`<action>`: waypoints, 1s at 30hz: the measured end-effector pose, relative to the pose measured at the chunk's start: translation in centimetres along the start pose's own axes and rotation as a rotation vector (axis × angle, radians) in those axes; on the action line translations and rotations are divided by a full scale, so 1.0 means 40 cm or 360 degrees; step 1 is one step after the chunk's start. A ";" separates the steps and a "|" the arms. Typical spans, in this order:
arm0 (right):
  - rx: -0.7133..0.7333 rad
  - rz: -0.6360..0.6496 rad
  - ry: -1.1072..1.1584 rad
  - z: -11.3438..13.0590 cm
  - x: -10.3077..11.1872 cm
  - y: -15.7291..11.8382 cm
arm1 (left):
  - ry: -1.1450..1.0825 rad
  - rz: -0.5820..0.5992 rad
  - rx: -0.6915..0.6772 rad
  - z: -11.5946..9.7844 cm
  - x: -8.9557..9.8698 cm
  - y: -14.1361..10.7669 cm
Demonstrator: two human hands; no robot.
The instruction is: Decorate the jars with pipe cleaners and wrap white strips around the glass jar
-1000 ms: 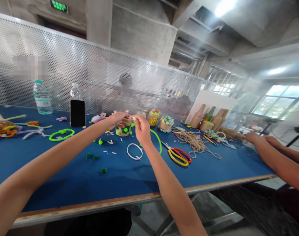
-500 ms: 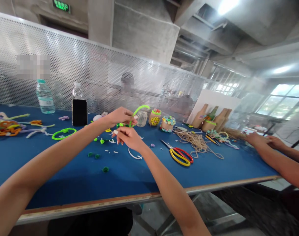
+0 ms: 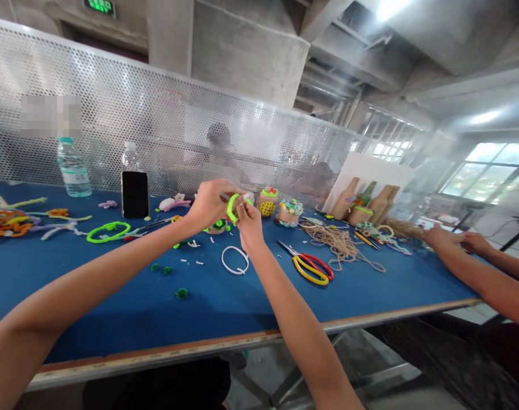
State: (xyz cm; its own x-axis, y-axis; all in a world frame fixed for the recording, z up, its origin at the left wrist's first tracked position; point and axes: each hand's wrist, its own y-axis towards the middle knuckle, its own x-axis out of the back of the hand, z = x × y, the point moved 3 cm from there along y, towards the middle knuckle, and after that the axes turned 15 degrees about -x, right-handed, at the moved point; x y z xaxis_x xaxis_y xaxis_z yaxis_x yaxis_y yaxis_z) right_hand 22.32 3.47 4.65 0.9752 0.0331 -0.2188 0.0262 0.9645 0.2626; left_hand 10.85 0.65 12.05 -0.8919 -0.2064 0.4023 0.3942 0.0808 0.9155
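- With the clock centred on the joined hands and 12 at the table's far edge, a bright green, fuzzy, curved pipe cleaner (image 3: 232, 208) is held at the centre, above the table.
- By the right hand (image 3: 249, 225), the strand appears to be pinched between thumb and bent fingers.
- By the left hand (image 3: 214, 202), its upper end is met with curled fingertips; whether it is gripped there cannot be told.
- The curve could be sprung open or kinked if either end were let go early or bent too sharply.
- A squat, twine-wrapped jar with green trim (image 3: 216, 228) stands close at 8 o'clock, partly covered; it could be knocked if the left wrist were dropped.
- A thin white ring (image 3: 224, 263) lies at 6 o'clock and could be snagged by a lowered right forearm.
- At 4 o'clock, scissors with red and yellow handles (image 3: 298, 259) are left with blades pointed toward the hands; fingers could be pricked by a careless sideways reach.
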 end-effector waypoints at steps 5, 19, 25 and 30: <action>-0.0022 -0.0099 0.0350 0.034 0.022 0.001 | 0.0719 0.0105 -0.0700 -0.035 -0.021 -0.032; -0.0190 -0.0159 0.0807 0.088 0.088 0.018 | 0.0962 0.0356 -0.0959 -0.002 -0.122 -0.115; -0.0253 -0.0148 0.0889 0.087 0.096 0.029 | 0.0946 0.0514 -0.0933 0.007 -0.154 -0.146; -0.0293 -0.0066 0.0889 0.097 0.102 0.018 | 0.0896 0.0656 -0.0852 0.001 -0.170 -0.155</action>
State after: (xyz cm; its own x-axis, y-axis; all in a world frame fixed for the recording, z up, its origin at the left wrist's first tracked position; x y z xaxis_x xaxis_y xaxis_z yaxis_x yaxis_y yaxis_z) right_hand 27.18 3.27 7.60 0.7095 0.0792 -0.7003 -0.0254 0.9959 0.0869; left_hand 14.46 1.59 3.62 -0.4695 -0.7235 0.5061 0.8377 -0.1838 0.5143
